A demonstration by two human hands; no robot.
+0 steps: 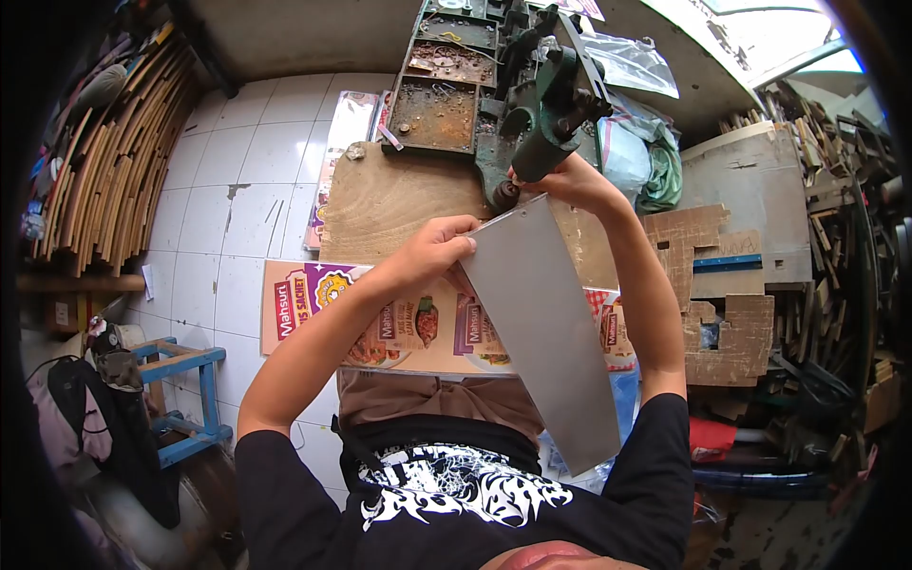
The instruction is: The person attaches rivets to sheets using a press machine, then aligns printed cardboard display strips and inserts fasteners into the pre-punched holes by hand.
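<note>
A long grey sheet (551,332) slants from the green machine (541,133) down toward my lap. My left hand (439,249) grips the sheet's upper left edge, thumb on top and fingers bent at the rim. At the sheet's top corner, beside the machine's lower round part (505,196), my right hand (570,182) has its fingers closed together. What those fingers hold is too small to make out, and the machine partly covers them. Under the sheet lies a printed board (404,328) with food pictures, along the front of the wooden tabletop (399,195).
A compartment tray (432,114) of small metal parts sits left of the machine. Plastic bags (632,142) lie to its right. Cut wooden boards (731,323) are at the right, stacked sheets (114,161) at the far left, and a blue frame (185,366) stands lower left.
</note>
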